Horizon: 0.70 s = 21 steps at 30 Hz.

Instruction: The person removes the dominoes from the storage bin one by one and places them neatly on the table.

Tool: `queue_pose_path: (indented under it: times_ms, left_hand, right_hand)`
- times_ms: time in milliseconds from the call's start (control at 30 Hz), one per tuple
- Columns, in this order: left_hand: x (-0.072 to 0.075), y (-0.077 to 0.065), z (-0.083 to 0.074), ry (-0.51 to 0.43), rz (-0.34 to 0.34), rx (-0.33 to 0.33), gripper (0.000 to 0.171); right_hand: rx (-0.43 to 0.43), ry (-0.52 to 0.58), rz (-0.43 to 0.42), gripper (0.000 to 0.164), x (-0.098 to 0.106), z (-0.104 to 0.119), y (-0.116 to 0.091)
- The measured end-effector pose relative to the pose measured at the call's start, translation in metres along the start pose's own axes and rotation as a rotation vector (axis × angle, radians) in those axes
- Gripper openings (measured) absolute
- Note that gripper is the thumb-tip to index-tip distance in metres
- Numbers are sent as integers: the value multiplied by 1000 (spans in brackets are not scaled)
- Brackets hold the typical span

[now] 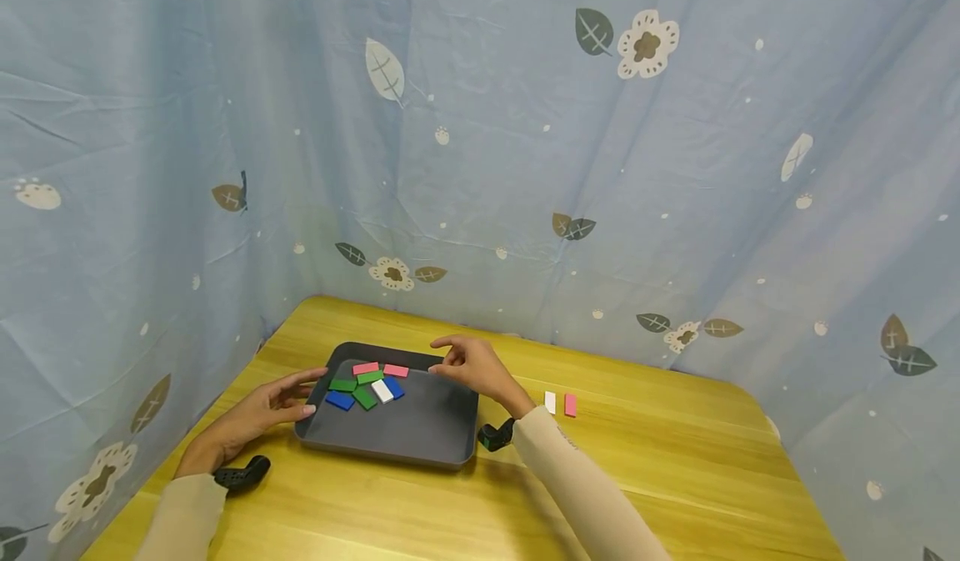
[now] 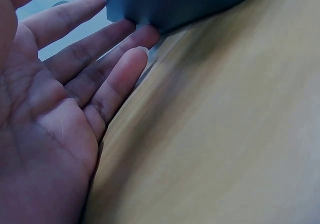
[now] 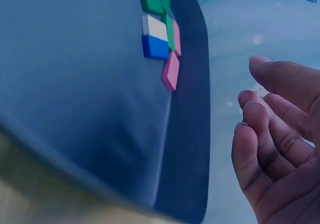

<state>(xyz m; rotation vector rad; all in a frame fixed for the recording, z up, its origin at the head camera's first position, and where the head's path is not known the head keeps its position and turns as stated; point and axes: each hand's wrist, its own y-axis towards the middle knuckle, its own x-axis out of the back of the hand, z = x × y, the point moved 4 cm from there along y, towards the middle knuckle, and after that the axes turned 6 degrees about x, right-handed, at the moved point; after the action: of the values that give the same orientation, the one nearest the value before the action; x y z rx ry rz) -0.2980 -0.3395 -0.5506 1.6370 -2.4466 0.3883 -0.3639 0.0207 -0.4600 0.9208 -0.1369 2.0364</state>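
A dark grey tray lies on the wooden table. Flat, domino-like blocks are grouped in its far left part: pink, green, blue and white. At the tray's left side is my left hand, its extended fingertips touching the outer wall in the left wrist view. My right hand hovers at the far right corner of the tray, fingers loosely bent and holding nothing. From the right wrist view, a gap shows between its thumb and fingertips.
To the right of the tray, a white block and a pink block lie side by side on the table. A blue patterned curtain hangs behind the table and along its sides. Each wrist wears a black device.
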Motion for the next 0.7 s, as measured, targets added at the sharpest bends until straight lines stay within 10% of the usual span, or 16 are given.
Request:
queue_pose_path:
  times_ms: [700]
  left_hand:
    - [0, 0, -2, -22, 1, 35, 64]
  right_hand:
    - [-73, 81, 94, 47, -55, 0, 33]
